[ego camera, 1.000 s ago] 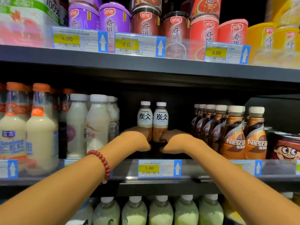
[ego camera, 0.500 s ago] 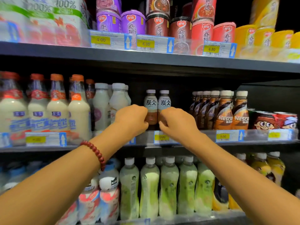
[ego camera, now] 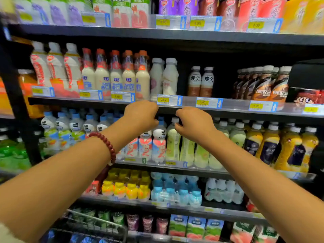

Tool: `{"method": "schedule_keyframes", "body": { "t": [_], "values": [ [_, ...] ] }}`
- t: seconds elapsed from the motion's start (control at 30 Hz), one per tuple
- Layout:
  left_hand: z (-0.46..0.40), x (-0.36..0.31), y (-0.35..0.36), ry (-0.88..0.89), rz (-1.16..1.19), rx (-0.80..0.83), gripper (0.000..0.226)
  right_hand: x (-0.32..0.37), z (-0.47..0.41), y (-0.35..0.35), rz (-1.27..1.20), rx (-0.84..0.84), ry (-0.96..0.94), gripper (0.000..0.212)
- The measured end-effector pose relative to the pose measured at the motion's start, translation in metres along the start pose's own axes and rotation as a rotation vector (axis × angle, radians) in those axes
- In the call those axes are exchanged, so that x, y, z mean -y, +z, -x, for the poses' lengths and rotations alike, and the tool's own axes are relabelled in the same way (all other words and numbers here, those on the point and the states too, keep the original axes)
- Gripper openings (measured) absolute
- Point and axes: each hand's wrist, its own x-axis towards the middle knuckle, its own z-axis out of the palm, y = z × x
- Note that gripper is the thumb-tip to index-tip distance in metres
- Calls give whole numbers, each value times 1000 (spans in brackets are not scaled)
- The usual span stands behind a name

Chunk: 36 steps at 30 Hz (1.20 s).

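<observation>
Two small brown-and-white bottles (ego camera: 201,81) with black characters on their labels stand side by side on the middle shelf (ego camera: 233,104), apart from both hands. My left hand (ego camera: 141,116), with a red bead bracelet on its wrist, hangs below and left of them with loosely curled fingers and holds nothing. My right hand (ego camera: 194,123) is level with it, also loosely curled and holding nothing. Its fingertips are close to the white cap of a pale green bottle (ego camera: 172,137) on the shelf below.
Nescafe bottles (ego camera: 270,85) stand right of the pair and white milk bottles (ego camera: 164,78) left of it. Price tags line the shelf edges. Lower shelves hold several drink rows. A wire cart (ego camera: 98,223) sits at the bottom left.
Both hands have let go of the two brown bottles and drawn back and down, out of the shelf. The view has pulled back and shows more shelves.
</observation>
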Motion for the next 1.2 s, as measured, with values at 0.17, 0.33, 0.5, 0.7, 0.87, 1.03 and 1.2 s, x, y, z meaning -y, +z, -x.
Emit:
{"method": "schedule_keyframes", "body": {
  "t": [0.17,0.33,0.5,0.7,0.87,1.03,1.2],
  "values": [
    [63,27,15,-37,-55,170,24,47,37,16,-45,155,-40,19],
    [125,65,55,-75,-19,305,15,99,64,50,-72,290,-91,24],
    [184,119,113,-201,35,479,24,162,87,104,-124,459,-165,24],
    [256,201,196,-297,111,667,33,257,106,188,-193,679,-216,15],
    [310,284,272,-327,153,824,33,348,112,269,-203,881,-171,16],
    [353,344,341,-395,275,992,38,429,119,333,-255,1095,-77,17],
    [392,373,410,-443,349,1154,45,482,143,391,-249,1237,-37,29]
  ]
}}
